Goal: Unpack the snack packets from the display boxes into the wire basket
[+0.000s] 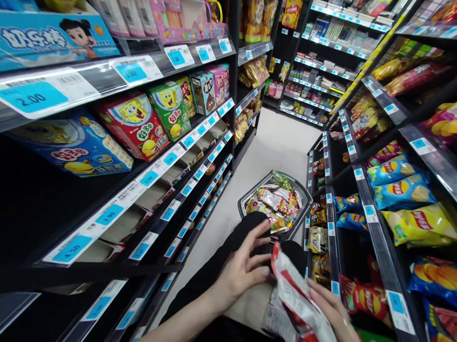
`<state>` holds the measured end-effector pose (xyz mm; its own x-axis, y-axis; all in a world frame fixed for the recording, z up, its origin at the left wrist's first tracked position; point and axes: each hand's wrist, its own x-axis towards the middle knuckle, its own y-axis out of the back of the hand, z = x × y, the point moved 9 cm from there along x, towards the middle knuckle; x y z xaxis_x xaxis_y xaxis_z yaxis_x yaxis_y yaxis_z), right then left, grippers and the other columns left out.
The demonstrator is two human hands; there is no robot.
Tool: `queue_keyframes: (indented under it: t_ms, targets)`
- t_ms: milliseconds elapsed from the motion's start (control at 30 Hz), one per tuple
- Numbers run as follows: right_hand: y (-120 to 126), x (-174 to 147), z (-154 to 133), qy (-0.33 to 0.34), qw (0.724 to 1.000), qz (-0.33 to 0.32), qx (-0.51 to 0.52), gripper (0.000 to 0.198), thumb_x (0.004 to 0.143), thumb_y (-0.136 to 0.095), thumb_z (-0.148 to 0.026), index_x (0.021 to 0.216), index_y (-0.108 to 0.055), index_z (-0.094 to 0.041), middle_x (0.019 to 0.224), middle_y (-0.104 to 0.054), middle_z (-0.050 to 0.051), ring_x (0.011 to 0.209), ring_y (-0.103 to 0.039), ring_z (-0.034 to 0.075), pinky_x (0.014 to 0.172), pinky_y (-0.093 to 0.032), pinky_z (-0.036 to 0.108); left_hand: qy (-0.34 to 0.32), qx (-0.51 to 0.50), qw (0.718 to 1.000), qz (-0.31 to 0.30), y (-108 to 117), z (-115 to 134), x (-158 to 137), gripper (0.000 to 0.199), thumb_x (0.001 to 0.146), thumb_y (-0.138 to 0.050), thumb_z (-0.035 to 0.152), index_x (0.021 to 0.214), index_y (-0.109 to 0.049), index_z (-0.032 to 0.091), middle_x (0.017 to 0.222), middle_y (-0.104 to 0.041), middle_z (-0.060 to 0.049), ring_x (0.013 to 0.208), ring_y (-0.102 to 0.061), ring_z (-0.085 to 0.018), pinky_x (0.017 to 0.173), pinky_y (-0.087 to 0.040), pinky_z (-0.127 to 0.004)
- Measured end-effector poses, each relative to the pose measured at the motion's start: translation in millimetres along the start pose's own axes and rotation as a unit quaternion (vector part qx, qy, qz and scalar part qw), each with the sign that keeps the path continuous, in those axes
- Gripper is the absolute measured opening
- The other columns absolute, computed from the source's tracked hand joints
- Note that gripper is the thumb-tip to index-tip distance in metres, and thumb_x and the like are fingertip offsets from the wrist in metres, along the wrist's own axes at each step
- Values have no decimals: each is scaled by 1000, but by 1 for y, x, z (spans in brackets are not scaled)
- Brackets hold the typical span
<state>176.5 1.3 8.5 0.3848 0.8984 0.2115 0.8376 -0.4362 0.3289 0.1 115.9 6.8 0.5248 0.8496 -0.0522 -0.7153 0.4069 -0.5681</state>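
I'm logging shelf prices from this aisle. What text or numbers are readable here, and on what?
"2.00": price tag on top left shelf rail.
"3.00": next price tag, faint.
"3.90": lower rail tag.
"4.50": tag beside it.
Snack packet in the hands: print unreadable.
Other tags: too small.

Both forearms bare, no sleeves. Left hand point(243, 269), right hand point(333, 313): no gloves. Black trousers point(232, 242).

Basket point(249, 198) on floor betw shelves, ahead of hands; packets point(276, 201) in it.
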Motion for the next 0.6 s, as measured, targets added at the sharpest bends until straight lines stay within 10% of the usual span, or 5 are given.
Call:
queue_keyframes:
  t_ms: [133,267,433,600]
  targets:
    - [-3,5,-63,259,939,38,-221,51,96,-48,-17,140,-49,-42,126,-57,4,114,-56,22,98,-42,33,136,-133,978,-90,-26,-27,-10,82,67,-76,60,136,-52,24,130,-61,-15,115,-59,-32,89,-49,-43]
    - [-24,6,-65,300,915,-11,-270,63,92,-42,-6,145,-42,-40,137,-47,2,122,-48,22,102,-35,34,199,-98,975,11,-24,-37,-14,58,62,-83,34,113,-65,13,102,-73,-12,85,-68,-22,71,-51,-28]
    - [-5,12,-12,43,998,28,-35,51,90,-55,-32,140,-47,-41,148,-41,3,130,-46,29,101,-40,45,210,-113,966,99,-18,-39,-11,49,57,-78,22,104,-68,13,92,-75,-9,71,-67,-19,58,-48,-23]
    - [-16,-8,33,-206,942,15,266,79,82,-62,-58,147,-32,-26,122,-65,15,99,-69,29,78,-57,40,188,-157,966,87,-23,-40,-8,45,58,-83,26,99,-71,14,90,-75,-7,78,-68,-20,72,-50,-27]
